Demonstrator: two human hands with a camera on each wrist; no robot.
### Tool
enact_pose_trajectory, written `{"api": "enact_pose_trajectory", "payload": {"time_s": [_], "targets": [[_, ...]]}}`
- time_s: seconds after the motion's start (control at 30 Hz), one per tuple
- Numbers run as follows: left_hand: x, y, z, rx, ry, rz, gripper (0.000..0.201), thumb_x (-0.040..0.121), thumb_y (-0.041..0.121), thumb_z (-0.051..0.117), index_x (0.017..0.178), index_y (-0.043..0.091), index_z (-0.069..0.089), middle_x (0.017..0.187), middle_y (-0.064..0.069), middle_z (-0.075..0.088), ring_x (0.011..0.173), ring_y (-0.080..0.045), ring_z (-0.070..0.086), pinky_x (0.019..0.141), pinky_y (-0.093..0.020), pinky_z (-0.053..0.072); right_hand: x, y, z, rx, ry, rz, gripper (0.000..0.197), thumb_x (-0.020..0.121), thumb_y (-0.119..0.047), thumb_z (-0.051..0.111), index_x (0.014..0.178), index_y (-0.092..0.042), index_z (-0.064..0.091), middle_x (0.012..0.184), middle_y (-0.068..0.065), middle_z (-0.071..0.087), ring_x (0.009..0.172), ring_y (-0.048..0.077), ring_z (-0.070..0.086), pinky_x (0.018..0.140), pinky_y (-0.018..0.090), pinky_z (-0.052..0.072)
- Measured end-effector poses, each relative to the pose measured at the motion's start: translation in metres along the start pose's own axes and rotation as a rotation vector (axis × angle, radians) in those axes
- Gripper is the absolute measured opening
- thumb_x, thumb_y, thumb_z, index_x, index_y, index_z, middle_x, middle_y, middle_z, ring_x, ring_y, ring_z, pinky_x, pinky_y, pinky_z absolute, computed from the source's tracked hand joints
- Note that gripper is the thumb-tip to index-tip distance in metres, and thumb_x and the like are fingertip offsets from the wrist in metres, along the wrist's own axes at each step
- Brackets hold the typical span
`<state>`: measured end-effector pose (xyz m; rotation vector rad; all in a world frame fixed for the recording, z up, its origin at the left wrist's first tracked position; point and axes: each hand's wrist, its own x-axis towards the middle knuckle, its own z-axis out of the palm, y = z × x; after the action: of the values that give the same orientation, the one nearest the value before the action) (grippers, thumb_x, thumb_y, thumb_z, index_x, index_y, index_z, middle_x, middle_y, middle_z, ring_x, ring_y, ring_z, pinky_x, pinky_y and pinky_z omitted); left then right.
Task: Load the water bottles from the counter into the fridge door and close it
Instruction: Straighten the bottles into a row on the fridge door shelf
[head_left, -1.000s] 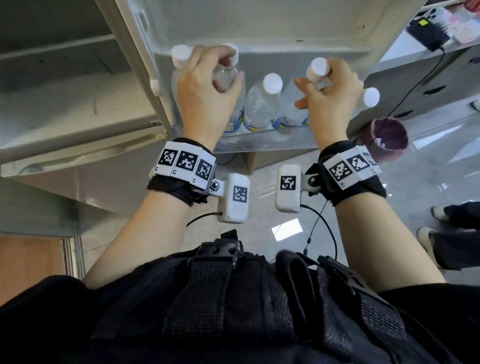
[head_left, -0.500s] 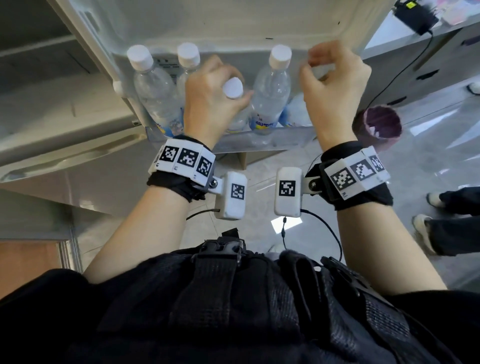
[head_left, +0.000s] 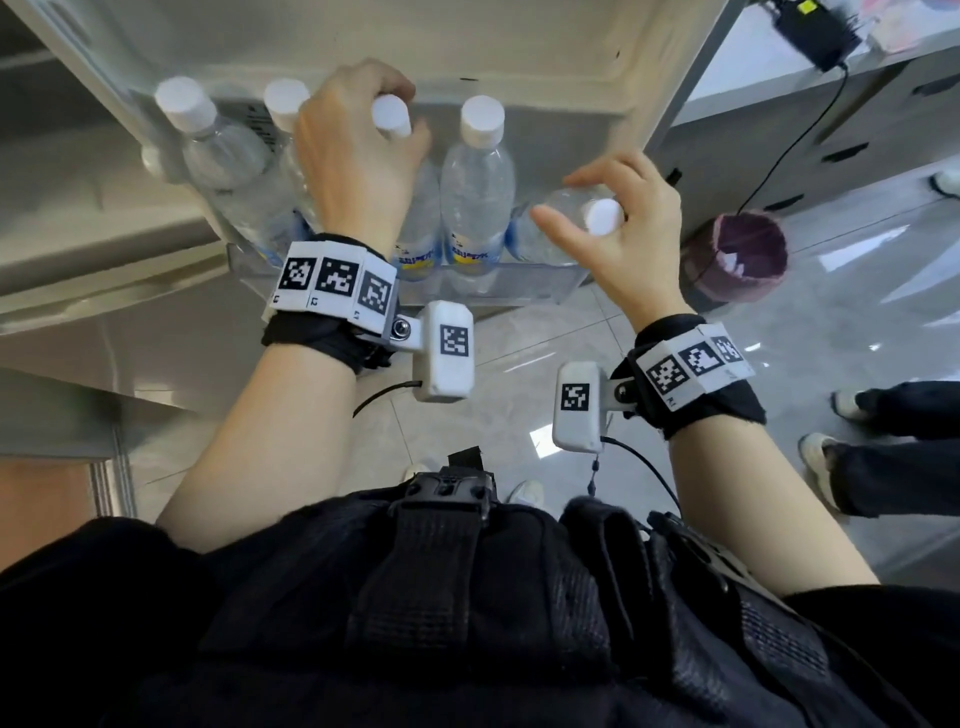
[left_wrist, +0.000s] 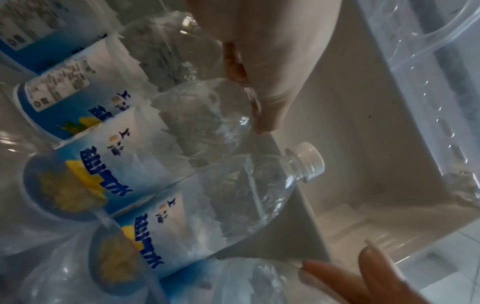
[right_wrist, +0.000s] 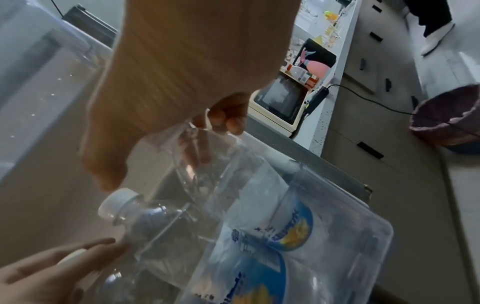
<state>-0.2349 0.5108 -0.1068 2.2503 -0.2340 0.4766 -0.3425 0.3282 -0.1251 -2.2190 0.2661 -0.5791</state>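
Note:
Several clear water bottles with white caps and blue-yellow labels stand in the fridge door shelf. My left hand grips the third bottle by its neck, just under the cap. My right hand holds the rightmost bottle by the neck, tilted toward me, thumb and forefinger sticking out. Between my hands stands a free bottle. In the left wrist view my thumb lies on the held bottle's shoulder. In the right wrist view curled fingers clasp the bottle's neck.
The open fridge door's inner panel rises behind the bottles. A purple-lined waste bin stands on the floor to the right, below a counter with drawers and a trailing cable. Another person's feet are at far right.
My right hand has come down and nearer to me, and its bottle's cap now shows, leaning out. My left hand keeps its hold on the same bottle neck.

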Motion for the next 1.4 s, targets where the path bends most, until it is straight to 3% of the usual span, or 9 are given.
{"api": "enact_pose_trajectory", "payload": {"time_s": [0.27, 0.43, 0.57, 0.73, 0.83, 0.97, 1.13, 1.3, 1.4], "targets": [[-0.019, 0.008, 0.003, 0.147, 0.356, 0.221, 0.016, 0.068, 0.037, 0.070, 0.078, 0.024, 0.070, 0.083, -0.002, 0.067, 0.085, -0.011, 0.041, 0.063, -0.022, 0.035, 0.003, 0.004, 0.007, 0.011, 0.033, 0.103, 0.048, 0.071, -0.056, 0.068, 0.100, -0.018, 0.070, 0.101, 0.002, 0.073, 0.090, 0.017, 0.068, 0.083, 0.036, 0.055], [-0.021, 0.012, 0.007, 0.092, 0.093, 0.328, 0.032, 0.072, 0.050, 0.068, 0.090, 0.023, 0.071, 0.090, 0.002, 0.069, 0.100, -0.021, 0.049, 0.078, -0.027, 0.036, 0.029, -0.005, 0.011, -0.082, 0.041, 0.072, 0.051, 0.069, -0.063, 0.064, 0.077, -0.012, 0.068, 0.074, 0.007, 0.072, 0.072, 0.027, 0.064, 0.068, 0.043, 0.054], [-0.023, 0.016, 0.008, 0.214, -0.095, 0.239, 0.056, 0.071, 0.063, 0.060, 0.112, 0.026, 0.063, 0.110, 0.008, 0.067, 0.115, -0.024, 0.046, 0.081, -0.031, 0.016, 0.049, -0.002, 0.015, -0.102, -0.021, 0.123, 0.054, 0.066, -0.068, 0.058, 0.062, -0.014, 0.055, 0.066, 0.006, 0.063, 0.064, 0.022, 0.057, 0.061, 0.036, 0.049], [-0.021, 0.027, 0.016, 0.154, -0.110, 0.221, 0.046, 0.074, 0.041, 0.072, 0.111, 0.015, 0.064, 0.109, -0.007, 0.066, 0.115, -0.032, 0.049, 0.094, -0.059, 0.038, 0.057, -0.002, 0.014, -0.084, -0.101, 0.122, 0.047, 0.069, -0.057, 0.071, 0.052, -0.027, 0.039, 0.057, -0.006, 0.047, 0.058, 0.012, 0.042, 0.054, 0.023, 0.032], [-0.020, 0.029, 0.025, 0.216, -0.123, 0.233, 0.045, 0.079, 0.045, 0.066, 0.114, 0.016, 0.061, 0.111, -0.003, 0.065, 0.115, -0.026, 0.048, 0.100, -0.052, 0.026, 0.049, 0.009, 0.015, -0.055, -0.016, 0.121, 0.033, 0.076, -0.050, 0.071, 0.075, -0.018, 0.061, 0.074, -0.008, 0.051, 0.074, 0.012, 0.047, 0.065, 0.024, 0.036], [-0.020, 0.023, 0.037, 0.311, -0.092, 0.295, 0.046, 0.083, 0.053, 0.055, 0.114, 0.018, 0.059, 0.107, 0.003, 0.067, 0.106, -0.019, 0.055, 0.089, -0.036, 0.013, 0.046, 0.010, 0.017, -0.092, 0.019, 0.095, 0.027, 0.089, -0.044, 0.057, 0.077, -0.021, 0.054, 0.072, -0.015, 0.044, 0.096, 0.018, 0.046, 0.069, 0.024, 0.029], [-0.019, 0.022, 0.043, 0.317, -0.016, 0.287, 0.045, 0.084, 0.054, 0.054, 0.109, 0.018, 0.061, 0.099, 0.003, 0.067, 0.095, -0.019, 0.060, 0.087, -0.035, 0.015, 0.048, 0.009, 0.010, -0.023, 0.036, 0.068, 0.035, 0.091, -0.033, 0.056, 0.066, -0.038, 0.033, 0.068, -0.021, 0.037, 0.085, 0.016, 0.038, 0.061, 0.014, 0.027], [-0.020, 0.024, 0.046, 0.290, -0.009, 0.287, 0.044, 0.085, 0.054, 0.054, 0.108, 0.017, 0.061, 0.100, 0.004, 0.067, 0.096, -0.019, 0.060, 0.086, -0.029, 0.012, 0.057, 0.015, 0.001, 0.101, -0.038, 0.058, 0.032, 0.089, -0.035, 0.055, 0.087, -0.004, 0.058, 0.084, -0.001, 0.053, 0.080, 0.014, 0.048, 0.071, 0.026, 0.038], [-0.022, 0.023, 0.048, 0.298, 0.026, 0.306, 0.043, 0.085, 0.053, 0.055, 0.106, 0.017, 0.061, 0.097, 0.003, 0.068, 0.094, -0.020, 0.061, 0.085, -0.027, 0.012, 0.055, 0.016, 0.006, 0.083, -0.127, 0.074, 0.016, 0.091, -0.027, 0.057, 0.085, -0.013, 0.053, 0.076, -0.014, 0.047, 0.072, -0.001, 0.042, 0.066, 0.015, 0.033]]}}
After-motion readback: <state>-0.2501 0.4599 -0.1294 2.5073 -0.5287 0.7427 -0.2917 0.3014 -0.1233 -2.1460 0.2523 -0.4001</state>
